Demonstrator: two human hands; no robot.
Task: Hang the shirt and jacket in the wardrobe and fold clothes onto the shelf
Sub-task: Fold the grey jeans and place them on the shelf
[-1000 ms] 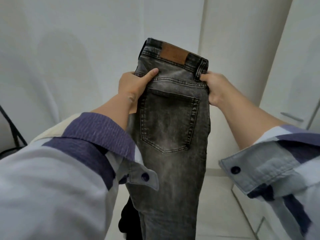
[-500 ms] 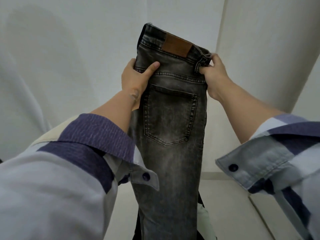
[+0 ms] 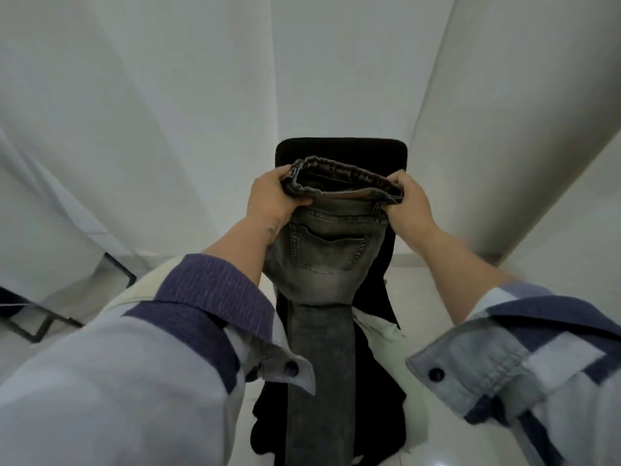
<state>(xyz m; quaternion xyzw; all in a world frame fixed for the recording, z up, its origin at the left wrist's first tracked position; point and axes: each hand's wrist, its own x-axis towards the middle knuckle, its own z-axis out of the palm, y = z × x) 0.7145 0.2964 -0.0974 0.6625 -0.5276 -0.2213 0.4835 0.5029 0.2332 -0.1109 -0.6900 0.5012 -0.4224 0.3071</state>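
Note:
A pair of dark grey washed jeans (image 3: 322,264) hangs lengthwise in front of me, back pocket facing me and waistband tipped open toward the camera. My left hand (image 3: 270,200) grips the left end of the waistband. My right hand (image 3: 408,205) grips the right end. The legs fall straight down between my striped sleeves. Under and behind the jeans lies a heap of dark clothing (image 3: 386,398) with a pale garment (image 3: 379,331) among it.
A black chair back (image 3: 341,151) stands directly behind the waistband. White walls surround it, with a white panel or door (image 3: 504,146) at the right. A dark metal frame (image 3: 43,326) sits on the pale floor at the left.
The jeans came down and tipped forward, so the waistband opening now faces me. The view swung downward, bringing the chair back and the clothes heap into sight.

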